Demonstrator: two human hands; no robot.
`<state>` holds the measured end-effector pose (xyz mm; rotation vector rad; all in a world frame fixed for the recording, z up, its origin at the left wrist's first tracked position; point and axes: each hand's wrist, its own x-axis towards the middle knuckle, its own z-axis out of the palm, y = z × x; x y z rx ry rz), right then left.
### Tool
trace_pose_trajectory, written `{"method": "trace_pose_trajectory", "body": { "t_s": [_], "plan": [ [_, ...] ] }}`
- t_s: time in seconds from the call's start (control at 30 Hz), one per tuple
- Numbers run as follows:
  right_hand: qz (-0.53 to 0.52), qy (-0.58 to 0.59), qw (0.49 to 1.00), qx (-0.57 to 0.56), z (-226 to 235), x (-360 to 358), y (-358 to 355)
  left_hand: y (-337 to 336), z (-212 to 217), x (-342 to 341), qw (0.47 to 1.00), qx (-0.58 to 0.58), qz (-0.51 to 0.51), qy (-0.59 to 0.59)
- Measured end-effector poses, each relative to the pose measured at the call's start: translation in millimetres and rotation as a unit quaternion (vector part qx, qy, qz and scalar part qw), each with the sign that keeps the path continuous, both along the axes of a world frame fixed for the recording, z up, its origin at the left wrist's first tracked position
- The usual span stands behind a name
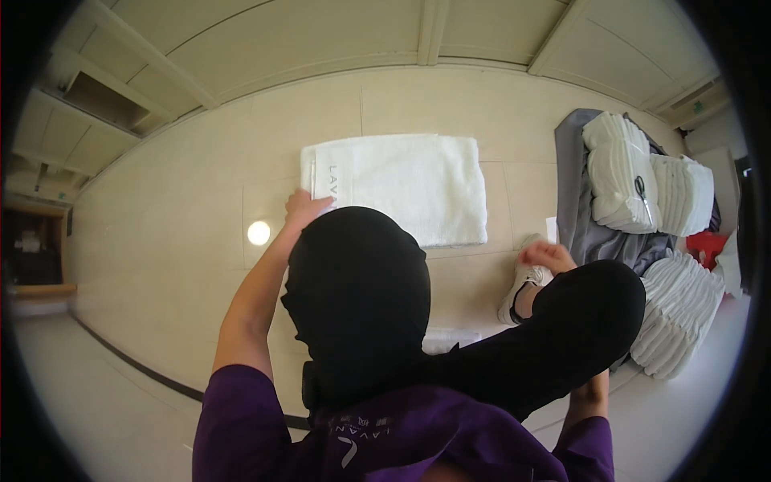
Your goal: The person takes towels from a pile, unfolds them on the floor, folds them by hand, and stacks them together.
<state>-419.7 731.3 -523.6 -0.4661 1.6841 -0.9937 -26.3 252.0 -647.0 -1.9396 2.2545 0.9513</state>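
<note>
A white towel (401,186) is lying folded flat on the pale tiled floor, its near left corner touching the left hand (303,207).

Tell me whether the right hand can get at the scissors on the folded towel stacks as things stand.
Probably yes: the right hand hangs free by the shoe, and the scissors lie uncovered atop the towel stacks with nothing between.
</note>
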Motion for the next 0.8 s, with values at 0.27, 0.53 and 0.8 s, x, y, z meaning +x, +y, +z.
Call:
{"method": "trace_pose_trajectory", "body": {
  "t_s": [0.27, 0.53, 0.8],
  "plan": [
    [0.025, -0.191, 0.976, 0.098, 20.8, 74.3, -22.5, 30.2, 61.2, -14.4, 0.879, 0.289, 0.101, 0.365],
    [0.080, -0.187, 0.963, -0.175, 48.4, 9.4, -149.3, 86.5, 188.6, -169.0, 0.738, 0.462, -0.208, 0.445],
    [-0.231, 0.167, 0.959, -0.012, 72.9, -94.0, -138.3, 111.5, 108.3, -229.8, 0.852, 0.191, -0.463, 0.152]
  ]
}}
